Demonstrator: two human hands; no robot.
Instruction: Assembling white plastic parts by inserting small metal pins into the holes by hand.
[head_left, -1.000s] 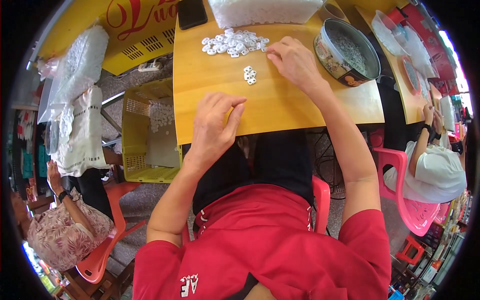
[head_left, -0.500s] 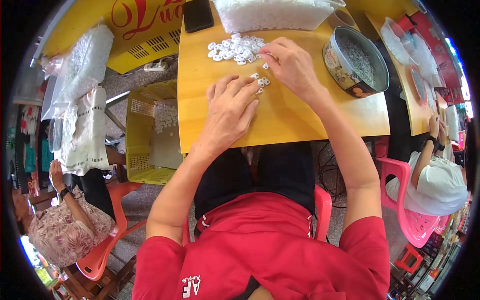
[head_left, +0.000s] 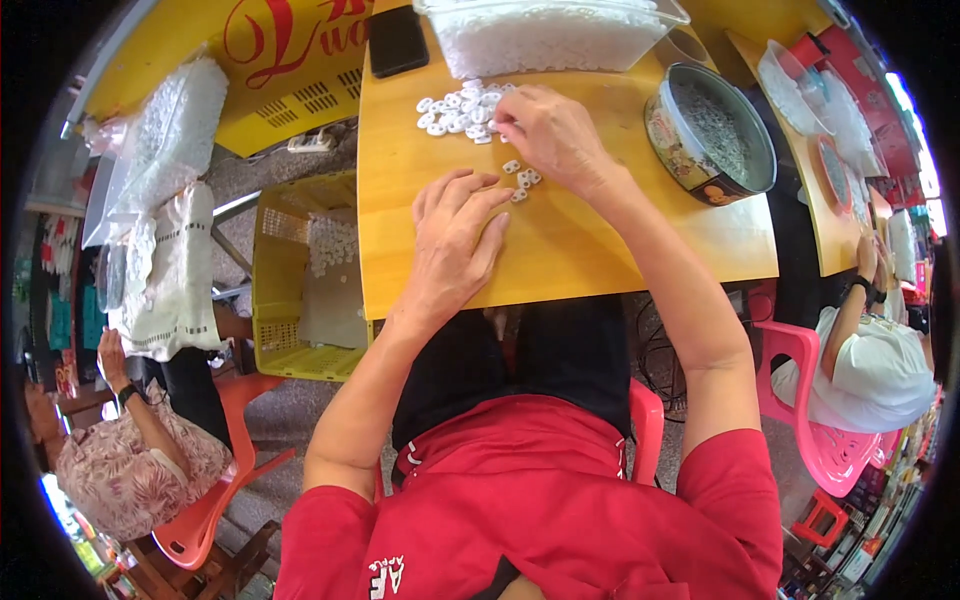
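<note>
A loose pile of small white oval plastic pieces, each with two holes (head_left: 460,112), lies on the far part of the yellow wooden table (head_left: 600,250). My right hand (head_left: 552,132) is at the pile's right edge, thumb and fingertips pinched together against the white pieces. What they grip, if anything, is too small to make out. My left hand (head_left: 455,235) rests on the table nearer to me, its fingers stretched forward and slightly spread, palm down and holding nothing visible. Just right of its fingertips, several more white two-holed pieces (head_left: 524,181) sit in a small cluster.
A clear tub of white pieces (head_left: 550,45) stands behind the pile, with a black phone (head_left: 398,42) to its left. At right is an oval tin (head_left: 715,135) holding small metallic bits. A yellow crate (head_left: 300,360) stands left of the table. People sit on both sides.
My right hand has moved left and slightly nearer, from beside the pile onto its right edge. The left hand has stayed nearly in place, its fingers shifting slightly away from the small cluster.
</note>
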